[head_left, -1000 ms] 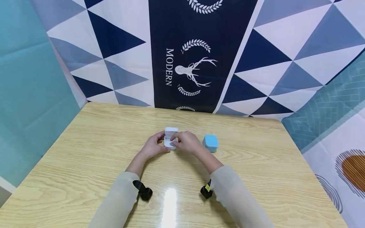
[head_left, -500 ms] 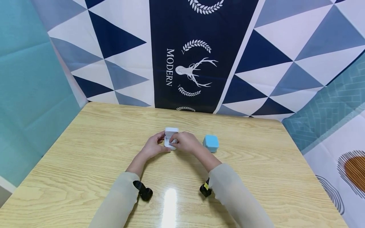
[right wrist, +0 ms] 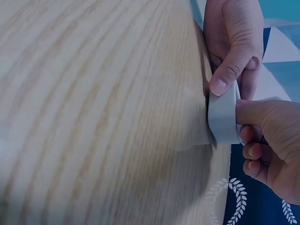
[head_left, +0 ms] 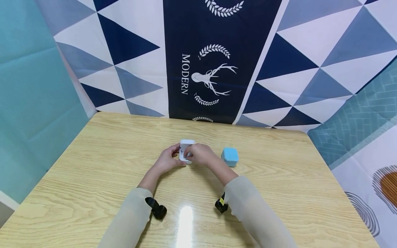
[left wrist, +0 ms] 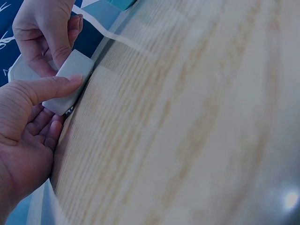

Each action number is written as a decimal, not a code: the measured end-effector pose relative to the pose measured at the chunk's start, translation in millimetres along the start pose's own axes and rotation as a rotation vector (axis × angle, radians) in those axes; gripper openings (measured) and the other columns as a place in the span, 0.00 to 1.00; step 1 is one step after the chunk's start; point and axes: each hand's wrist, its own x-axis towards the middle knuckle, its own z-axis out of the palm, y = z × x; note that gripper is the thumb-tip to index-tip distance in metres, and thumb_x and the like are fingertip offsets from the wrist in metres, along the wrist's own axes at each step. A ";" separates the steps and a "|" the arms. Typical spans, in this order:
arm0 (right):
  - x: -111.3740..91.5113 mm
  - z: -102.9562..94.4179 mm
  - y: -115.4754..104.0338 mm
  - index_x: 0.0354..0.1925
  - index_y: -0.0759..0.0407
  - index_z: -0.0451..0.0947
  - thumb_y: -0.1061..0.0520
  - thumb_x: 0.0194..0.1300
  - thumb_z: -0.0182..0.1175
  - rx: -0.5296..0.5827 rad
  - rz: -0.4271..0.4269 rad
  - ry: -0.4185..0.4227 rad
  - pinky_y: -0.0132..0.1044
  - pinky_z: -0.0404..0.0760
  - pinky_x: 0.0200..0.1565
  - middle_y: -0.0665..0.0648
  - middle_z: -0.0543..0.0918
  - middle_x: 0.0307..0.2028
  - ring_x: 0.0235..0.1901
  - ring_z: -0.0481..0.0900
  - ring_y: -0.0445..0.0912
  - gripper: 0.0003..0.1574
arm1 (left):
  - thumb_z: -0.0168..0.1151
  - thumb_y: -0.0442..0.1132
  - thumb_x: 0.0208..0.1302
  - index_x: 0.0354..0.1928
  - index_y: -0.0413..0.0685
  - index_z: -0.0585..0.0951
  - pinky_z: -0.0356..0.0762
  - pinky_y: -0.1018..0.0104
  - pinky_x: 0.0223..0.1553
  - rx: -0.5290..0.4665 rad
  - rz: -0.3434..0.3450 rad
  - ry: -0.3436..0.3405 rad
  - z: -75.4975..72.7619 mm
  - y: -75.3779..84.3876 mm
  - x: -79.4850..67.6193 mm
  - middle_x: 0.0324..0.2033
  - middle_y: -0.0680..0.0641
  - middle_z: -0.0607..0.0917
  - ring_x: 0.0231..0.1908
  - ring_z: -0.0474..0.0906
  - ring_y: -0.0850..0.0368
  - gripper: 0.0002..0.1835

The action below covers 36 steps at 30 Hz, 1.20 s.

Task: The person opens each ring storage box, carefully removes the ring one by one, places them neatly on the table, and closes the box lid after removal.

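White box [right wrist: 222, 117] is open, fingers [head_left: 188, 150] of right hand [head_left: 200, 154] inside

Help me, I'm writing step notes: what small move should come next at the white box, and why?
Probably lift the right hand gently out of the white box: its fingers reach inside, hiding whether they hold anything, while the lid stands open and the left hand grips the box, so it should stay steady.

case [head_left: 185, 145]: on table [head_left: 279, 179] | left hand [head_left: 168, 159]: left | right hand [head_left: 201, 154]: right | cube [head_left: 230, 157]: farther right
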 end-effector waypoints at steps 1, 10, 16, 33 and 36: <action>0.3 0.5 -0.1 0.37 0.53 0.84 0.56 0.61 0.62 -0.004 0.003 -0.001 0.41 0.80 0.42 0.51 0.86 0.40 0.39 0.82 0.46 0.06 | 0.71 0.33 0.50 0.70 0.46 0.60 0.64 0.55 0.64 0.001 0.001 0.000 0.0 -0.2 0.0 0.61 0.43 0.72 0.61 0.68 0.48 0.45; 0.3 4.9 0.5 0.36 0.54 0.85 0.57 0.62 0.61 -0.019 0.010 0.021 0.40 0.80 0.41 0.50 0.87 0.36 0.37 0.82 0.44 0.07 | 0.71 0.33 0.49 0.69 0.47 0.61 0.65 0.55 0.64 0.005 0.002 0.009 0.5 -2.1 0.5 0.60 0.43 0.73 0.61 0.68 0.48 0.45; 0.6 8.0 1.2 0.37 0.54 0.85 0.54 0.63 0.60 -0.048 0.014 0.038 0.39 0.80 0.39 0.49 0.87 0.35 0.34 0.81 0.42 0.08 | 0.72 0.33 0.49 0.70 0.48 0.61 0.65 0.55 0.64 0.004 -0.007 0.012 1.3 -1.6 0.7 0.60 0.43 0.73 0.60 0.68 0.48 0.45; 0.5 13.6 -0.3 0.39 0.50 0.84 0.53 0.65 0.59 -0.125 -0.030 0.106 0.42 0.80 0.36 0.49 0.87 0.37 0.35 0.83 0.44 0.08 | 0.71 0.32 0.49 0.69 0.46 0.61 0.65 0.55 0.64 0.008 0.001 0.019 0.9 -1.8 0.2 0.60 0.43 0.73 0.60 0.68 0.48 0.44; 1.5 13.5 -0.3 0.39 0.51 0.84 0.54 0.65 0.58 -0.134 -0.034 0.102 0.41 0.80 0.35 0.49 0.86 0.36 0.32 0.81 0.43 0.08 | 0.71 0.31 0.49 0.69 0.46 0.61 0.65 0.56 0.64 0.006 0.001 0.021 1.0 -2.0 0.4 0.60 0.43 0.73 0.60 0.69 0.48 0.44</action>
